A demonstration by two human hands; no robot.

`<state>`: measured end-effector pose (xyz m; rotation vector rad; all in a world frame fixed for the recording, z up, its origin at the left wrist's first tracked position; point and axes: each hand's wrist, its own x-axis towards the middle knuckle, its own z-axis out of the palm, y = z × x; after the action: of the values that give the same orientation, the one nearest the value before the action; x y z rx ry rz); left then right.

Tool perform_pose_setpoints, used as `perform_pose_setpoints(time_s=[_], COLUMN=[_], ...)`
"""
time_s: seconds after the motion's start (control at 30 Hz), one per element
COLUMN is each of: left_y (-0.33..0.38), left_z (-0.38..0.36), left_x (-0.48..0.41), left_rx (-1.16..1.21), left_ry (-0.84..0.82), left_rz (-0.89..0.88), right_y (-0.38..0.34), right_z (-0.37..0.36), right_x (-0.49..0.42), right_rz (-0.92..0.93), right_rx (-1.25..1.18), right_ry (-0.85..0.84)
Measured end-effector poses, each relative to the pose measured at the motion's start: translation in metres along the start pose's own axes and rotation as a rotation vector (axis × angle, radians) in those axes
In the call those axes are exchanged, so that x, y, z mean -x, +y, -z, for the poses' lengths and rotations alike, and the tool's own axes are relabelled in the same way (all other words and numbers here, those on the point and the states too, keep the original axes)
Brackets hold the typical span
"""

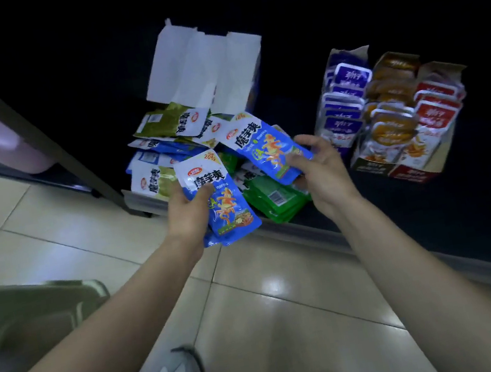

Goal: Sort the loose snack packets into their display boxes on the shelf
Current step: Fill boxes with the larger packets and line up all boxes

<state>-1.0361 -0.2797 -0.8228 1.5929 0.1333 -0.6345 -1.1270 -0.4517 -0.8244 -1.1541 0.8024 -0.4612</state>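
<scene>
On the dark shelf (436, 220), the right display boxes (388, 118) hold purple, brown and red packs in rows. A white-flapped box (202, 64) stands open behind the loose pile (168, 153) of blue, olive and green packets. Your left hand (190, 210) grips a blue stack (224, 202) reading "魔芋爽" and "20%". Your right hand (322, 173) pinches one matching blue packet (264, 150) above the pile.
</scene>
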Motion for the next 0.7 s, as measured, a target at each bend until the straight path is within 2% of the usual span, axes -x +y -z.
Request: perform_pose_setpoints(time_s=[0.17,0.27,0.43,0.5,0.6,0.7], left_y=[0.009,0.013,0.010,0.005,-0.012,-0.036], left_z=[-0.051,-0.079,-0.119,-0.139,-0.175,-0.206], left_x=[0.014,0.021,0.025,0.028,0.037,0.040], left_rx=[0.052,0.112,-0.015,-0.040,-0.133,-0.456], left_ry=[-0.079,-0.164,-0.274,-0.307,-0.465,-0.624], left_rz=[0.053,0.054,-0.143,-0.149,-0.139,-0.189], right_y=[-0.001,-0.002,-0.010,-0.011,-0.007,0.003], right_z=[0.019,0.031,0.056,0.075,0.109,0.149], right_x=[0.026,0.035,0.036,0.033,0.036,0.051], right_rz=[0.033,0.133,0.246,0.177,-0.085,-0.140], right_rx=[0.194,0.417,0.708,0.636,0.312,0.175], right_ry=[-0.168,-0.127,-0.045,-0.013,-0.052,0.000])
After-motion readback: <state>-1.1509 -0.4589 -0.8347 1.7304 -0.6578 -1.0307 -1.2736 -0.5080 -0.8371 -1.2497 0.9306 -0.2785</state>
